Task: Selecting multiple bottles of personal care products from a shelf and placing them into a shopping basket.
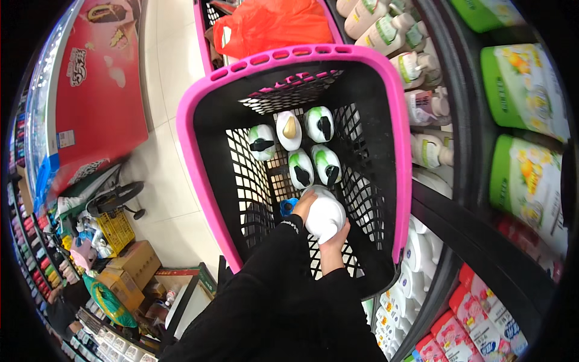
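A white pump bottle (326, 212) is held upright between my two hands, seen from above inside a deep black mesh shopping basket with a pink rim (405, 194). My left hand (304, 208) grips its left side; my right hand (337, 242) wraps its right, lower side. Just beyond it stand several white-and-green bottles with black pump tops (301, 169). Among them is a white bottle with a gold pump top (288, 129). A blue object (287, 207), partly covered by my left hand, sits beside my fingers. The bottom of the held bottle is hidden.
Another basket holding a red plastic bag (273, 29) adjoins the far rim. Shelves of pump bottles (423, 106) and green packs (520, 90) line the right. Leftward lie a tiled floor (174, 181), a red freezer case (97, 90), cardboard boxes (135, 262) and a person's arm (63, 312).
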The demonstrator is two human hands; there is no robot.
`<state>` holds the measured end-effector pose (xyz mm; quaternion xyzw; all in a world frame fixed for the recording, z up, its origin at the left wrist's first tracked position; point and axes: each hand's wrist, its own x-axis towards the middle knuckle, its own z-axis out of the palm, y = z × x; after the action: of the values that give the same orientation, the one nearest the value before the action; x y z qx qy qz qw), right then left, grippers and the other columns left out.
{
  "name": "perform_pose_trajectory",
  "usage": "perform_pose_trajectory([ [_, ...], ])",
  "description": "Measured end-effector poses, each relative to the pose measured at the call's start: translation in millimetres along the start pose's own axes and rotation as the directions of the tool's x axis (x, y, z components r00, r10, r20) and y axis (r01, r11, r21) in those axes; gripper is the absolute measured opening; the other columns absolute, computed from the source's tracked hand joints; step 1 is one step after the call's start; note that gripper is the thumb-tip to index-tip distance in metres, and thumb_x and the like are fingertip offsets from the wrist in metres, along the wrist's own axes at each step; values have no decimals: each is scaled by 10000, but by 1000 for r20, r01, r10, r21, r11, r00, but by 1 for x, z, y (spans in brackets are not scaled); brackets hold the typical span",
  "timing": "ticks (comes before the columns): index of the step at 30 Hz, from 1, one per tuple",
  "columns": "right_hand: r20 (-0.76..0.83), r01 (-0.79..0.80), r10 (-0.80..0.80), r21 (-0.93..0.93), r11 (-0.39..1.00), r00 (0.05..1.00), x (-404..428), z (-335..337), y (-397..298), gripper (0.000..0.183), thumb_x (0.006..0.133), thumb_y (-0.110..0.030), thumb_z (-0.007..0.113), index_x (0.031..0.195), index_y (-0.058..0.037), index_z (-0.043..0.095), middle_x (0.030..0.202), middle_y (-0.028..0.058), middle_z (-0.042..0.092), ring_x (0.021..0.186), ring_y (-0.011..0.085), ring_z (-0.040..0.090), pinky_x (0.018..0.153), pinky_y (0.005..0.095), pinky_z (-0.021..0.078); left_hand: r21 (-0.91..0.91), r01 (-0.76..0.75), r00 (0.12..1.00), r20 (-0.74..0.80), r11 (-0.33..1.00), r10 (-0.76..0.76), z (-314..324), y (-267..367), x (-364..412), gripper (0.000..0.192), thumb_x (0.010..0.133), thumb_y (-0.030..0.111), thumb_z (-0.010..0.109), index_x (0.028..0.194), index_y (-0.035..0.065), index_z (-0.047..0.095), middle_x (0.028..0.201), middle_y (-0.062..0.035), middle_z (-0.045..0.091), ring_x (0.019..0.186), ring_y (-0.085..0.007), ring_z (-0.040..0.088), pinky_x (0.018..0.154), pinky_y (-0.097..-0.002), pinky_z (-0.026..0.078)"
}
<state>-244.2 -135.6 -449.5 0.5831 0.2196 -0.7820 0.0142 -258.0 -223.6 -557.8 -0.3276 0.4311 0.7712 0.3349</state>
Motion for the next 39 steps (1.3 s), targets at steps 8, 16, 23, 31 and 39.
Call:
perform_pose_trajectory([
  [8,-81,71,-73,-26,997,994,72,-50,-14,444,840,-355,256,1098,-63,469,1075,89,514,1012,246,490,858,375,395,339,-101,995,11,935,103,24,-34,37,447,827,290,381,1186,27,430,1299,-169,331,1243,-319,203,1019,-332,137],
  [16,-168,46,-35,60,997,985,92,-56,-12,422,800,-346,273,1017,-83,523,1000,76,551,925,238,537,772,382,451,431,-342,937,221,835,269,7,-77,76,301,839,193,374,1085,70,496,1282,-198,337,1225,-375,209,1017,-378,153],
  [23,-164,9,13,138,990,986,102,-64,3,416,784,-383,307,1021,-112,517,991,68,550,942,240,532,785,385,449,499,-185,978,178,846,109,-11,-80,77,305,826,199,406,1095,85,495,1304,-188,304,1240,-372,176,1024,-373,139],
  [31,-148,43,-25,118,992,989,103,-71,-3,438,800,-396,293,1052,-101,498,1011,76,543,947,248,530,792,399,441,621,-340,940,205,706,273,8,-60,64,332,831,250,401,1110,88,480,1323,-162,287,1234,-375,173,1018,-361,155],
  [39,-243,-95,96,17,995,965,69,-81,7,557,846,-439,327,1192,-2,343,1278,94,328,1194,253,283,990,398,204,766,-87,952,-124,637,279,-2,-39,31,419,785,314,362,1063,20,471,956,-268,538,926,-447,474,799,-447,380],
])
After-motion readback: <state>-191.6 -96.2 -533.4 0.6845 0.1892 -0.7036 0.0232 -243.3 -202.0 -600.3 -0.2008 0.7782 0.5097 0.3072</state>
